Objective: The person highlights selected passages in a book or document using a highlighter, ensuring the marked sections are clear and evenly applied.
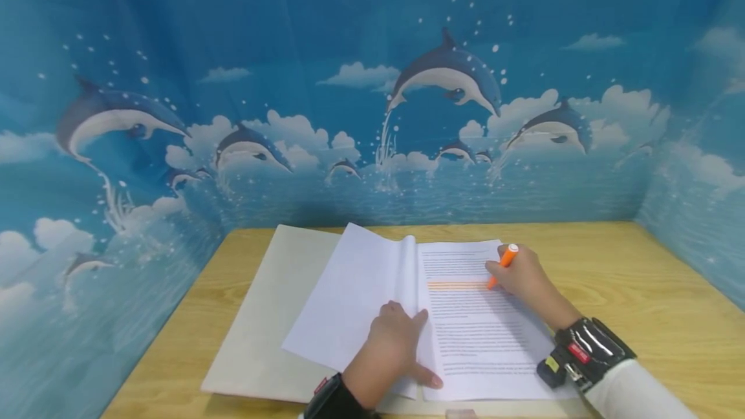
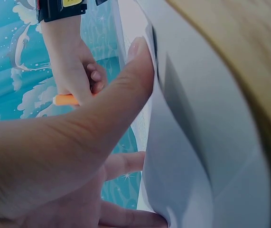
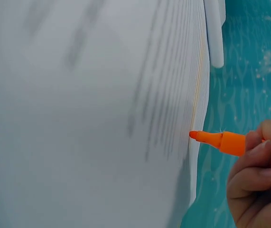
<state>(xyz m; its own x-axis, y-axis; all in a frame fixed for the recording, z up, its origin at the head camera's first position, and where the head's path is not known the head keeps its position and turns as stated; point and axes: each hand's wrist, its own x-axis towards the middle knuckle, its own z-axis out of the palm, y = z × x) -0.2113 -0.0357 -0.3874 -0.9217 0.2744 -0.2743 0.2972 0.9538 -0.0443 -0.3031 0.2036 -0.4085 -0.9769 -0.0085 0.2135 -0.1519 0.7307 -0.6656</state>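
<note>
While the printed page (image 1: 483,341) is held down along its inner margin by the left hand (image 1: 388,338), an orange highlighter (image 1: 509,257) is gripped between the curled fingers and thumb of the right hand (image 1: 526,273) over the upper part of that page. Its long axis is slanted: the tip is directed down at the paper and to the left, and the pale blunt end is raised up to the right. The tip is set at the right end of the orange-marked lines (image 1: 456,286), and in the right wrist view it is seen meeting the paper there. By the left hand nothing is grasped; its thumb is stretched onto the lower page, and its other fingers are laid near the fold, where they are partly hidden in the head view.

To the left, white sheets (image 1: 343,302) are turned over the fold and laid askew on a large off-white board (image 1: 256,328). All of this is supported by a table (image 1: 617,270) with yellowish wood grain. The table is enclosed behind and at both sides by a blue backdrop (image 1: 326,11), on which leaping dolphins, white clouds and rippled water are printed.
</note>
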